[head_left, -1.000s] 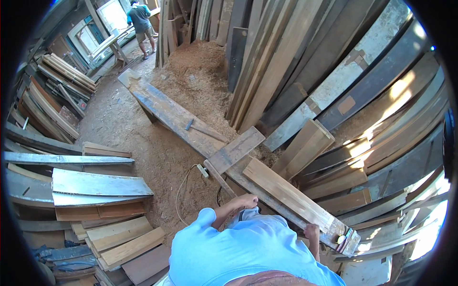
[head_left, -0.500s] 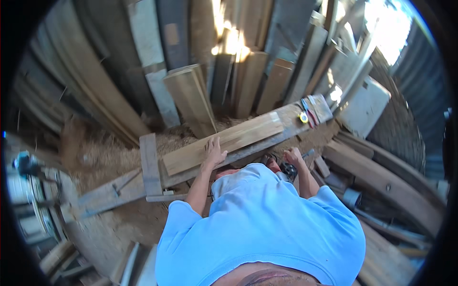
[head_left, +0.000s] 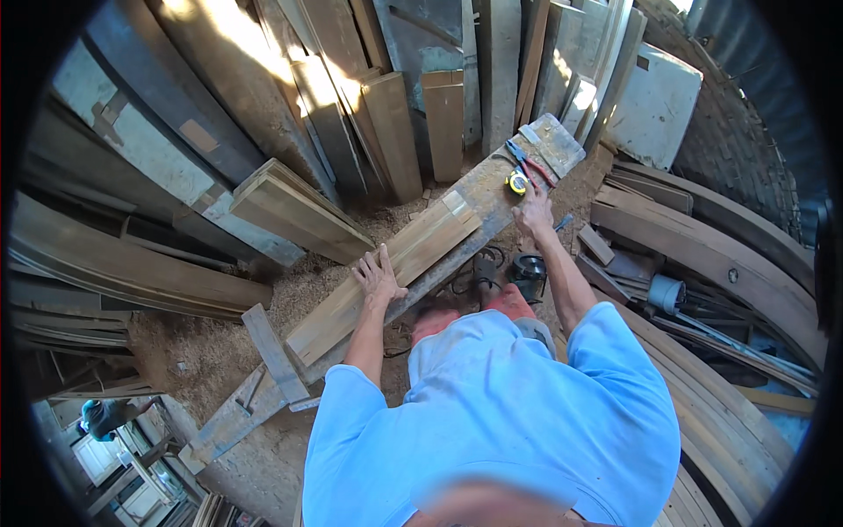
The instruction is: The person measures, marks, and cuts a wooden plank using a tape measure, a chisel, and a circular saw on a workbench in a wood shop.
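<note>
My left hand (head_left: 379,277) lies with spread fingers on a light wooden plank (head_left: 439,244). The plank rests on a long, narrow, worn bench (head_left: 551,140) that runs diagonally before me. My right hand (head_left: 533,213) is over the bench near its far right end, fingers stretched out beside a yellow and black tape measure (head_left: 516,183). Whether the fingertips touch the tape measure is hard to tell. Pliers with red handles (head_left: 542,172) lie just beyond it, and a blue-handled tool (head_left: 516,152) lies beside them. A short crosswise board (head_left: 274,351) stands at the plank's near left end.
Many boards (head_left: 395,132) lean upright along the back. Beside the plank stands a stack of cut planks (head_left: 299,211). Wood shavings (head_left: 202,351) cover the ground at left. Thick curved beams (head_left: 702,246) and a grey pipe (head_left: 666,292) lie at right. A power tool (head_left: 528,267) sits near my feet.
My right hand has moved forward from beside my leg to the tape measure on the bench. My left hand stays on the plank. The view has turned and shifted.
</note>
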`<state>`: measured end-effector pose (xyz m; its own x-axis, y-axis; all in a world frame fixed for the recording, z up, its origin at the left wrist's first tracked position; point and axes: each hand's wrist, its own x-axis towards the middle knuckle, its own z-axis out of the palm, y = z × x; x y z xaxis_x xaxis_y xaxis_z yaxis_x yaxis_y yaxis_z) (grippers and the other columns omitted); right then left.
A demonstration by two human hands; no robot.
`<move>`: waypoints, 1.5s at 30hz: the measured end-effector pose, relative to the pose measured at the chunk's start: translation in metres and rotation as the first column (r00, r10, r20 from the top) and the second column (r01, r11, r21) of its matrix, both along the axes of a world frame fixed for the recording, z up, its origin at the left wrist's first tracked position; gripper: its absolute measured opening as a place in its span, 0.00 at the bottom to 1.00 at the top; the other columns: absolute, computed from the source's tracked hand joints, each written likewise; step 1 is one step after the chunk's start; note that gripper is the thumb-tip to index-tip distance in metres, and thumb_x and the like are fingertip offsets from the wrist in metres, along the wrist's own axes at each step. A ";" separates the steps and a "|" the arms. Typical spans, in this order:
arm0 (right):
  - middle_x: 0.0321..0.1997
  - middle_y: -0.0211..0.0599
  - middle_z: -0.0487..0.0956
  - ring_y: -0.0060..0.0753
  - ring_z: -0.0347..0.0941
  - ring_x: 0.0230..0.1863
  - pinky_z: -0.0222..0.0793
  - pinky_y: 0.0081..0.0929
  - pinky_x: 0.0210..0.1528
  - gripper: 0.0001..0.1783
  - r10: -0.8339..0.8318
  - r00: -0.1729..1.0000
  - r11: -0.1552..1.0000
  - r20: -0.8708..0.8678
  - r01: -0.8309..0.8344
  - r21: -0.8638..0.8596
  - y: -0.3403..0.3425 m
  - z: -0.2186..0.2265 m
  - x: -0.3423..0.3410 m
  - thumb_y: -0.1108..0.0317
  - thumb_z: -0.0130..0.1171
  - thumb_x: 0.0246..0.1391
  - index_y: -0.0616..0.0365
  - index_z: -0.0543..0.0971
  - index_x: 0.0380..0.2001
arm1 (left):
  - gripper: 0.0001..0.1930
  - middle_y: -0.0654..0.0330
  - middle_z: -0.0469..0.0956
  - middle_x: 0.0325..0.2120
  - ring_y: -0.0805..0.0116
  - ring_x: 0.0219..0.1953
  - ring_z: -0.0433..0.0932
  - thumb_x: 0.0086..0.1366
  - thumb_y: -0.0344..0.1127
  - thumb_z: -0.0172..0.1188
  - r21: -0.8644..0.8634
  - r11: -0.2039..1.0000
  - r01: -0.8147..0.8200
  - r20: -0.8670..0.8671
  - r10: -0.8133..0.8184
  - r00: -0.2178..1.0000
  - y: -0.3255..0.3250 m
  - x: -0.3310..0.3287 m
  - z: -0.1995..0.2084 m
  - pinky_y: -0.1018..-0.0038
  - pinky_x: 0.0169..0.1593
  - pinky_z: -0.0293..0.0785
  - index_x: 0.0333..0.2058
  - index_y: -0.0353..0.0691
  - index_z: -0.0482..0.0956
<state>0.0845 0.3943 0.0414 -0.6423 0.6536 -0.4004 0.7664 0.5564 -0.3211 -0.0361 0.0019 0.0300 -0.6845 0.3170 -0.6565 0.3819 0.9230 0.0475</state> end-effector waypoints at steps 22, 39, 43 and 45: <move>0.47 0.38 0.76 0.46 0.80 0.42 0.80 0.53 0.39 0.22 -0.596 0.803 0.036 -0.002 0.024 -0.999 -0.065 0.018 -0.012 0.61 0.60 0.63 0.39 0.68 0.58 | 0.74 0.47 0.56 0.71 0.50 0.75 0.55 0.37 0.40 0.84 0.952 0.305 0.020 -0.104 0.262 0.959 -0.040 -0.026 0.221 0.57 0.77 0.53 0.77 0.38 0.39; 0.57 0.40 0.78 0.31 0.73 0.52 0.71 0.28 0.57 0.40 0.358 0.460 0.248 -0.812 -0.886 -0.392 -0.314 0.208 -0.078 0.65 0.61 0.65 0.64 0.60 0.75 | 0.67 0.52 0.59 0.70 0.60 0.72 0.58 0.42 0.39 0.84 0.972 -0.019 -0.235 0.235 0.191 0.953 -0.162 -0.003 0.211 0.61 0.74 0.57 0.75 0.35 0.46; 0.55 0.50 0.81 0.36 0.76 0.54 0.71 0.32 0.60 0.43 0.499 0.566 0.216 -0.656 -0.814 -0.539 -0.335 0.216 -0.066 0.61 0.61 0.66 0.62 0.56 0.77 | 0.49 0.56 0.72 0.60 0.67 0.61 0.72 0.51 0.35 0.80 0.953 -0.127 -0.276 0.296 0.192 0.935 -0.172 0.020 0.231 0.63 0.64 0.73 0.68 0.37 0.60; 0.53 0.54 0.82 0.42 0.78 0.54 0.72 0.35 0.60 0.45 0.552 0.418 0.238 -0.721 -0.908 -0.343 -0.347 0.176 -0.066 0.60 0.62 0.65 0.60 0.54 0.78 | 0.39 0.58 0.77 0.54 0.69 0.55 0.77 0.55 0.31 0.76 0.947 -0.126 -0.296 0.318 0.239 0.917 -0.177 0.028 0.221 0.66 0.58 0.77 0.63 0.37 0.65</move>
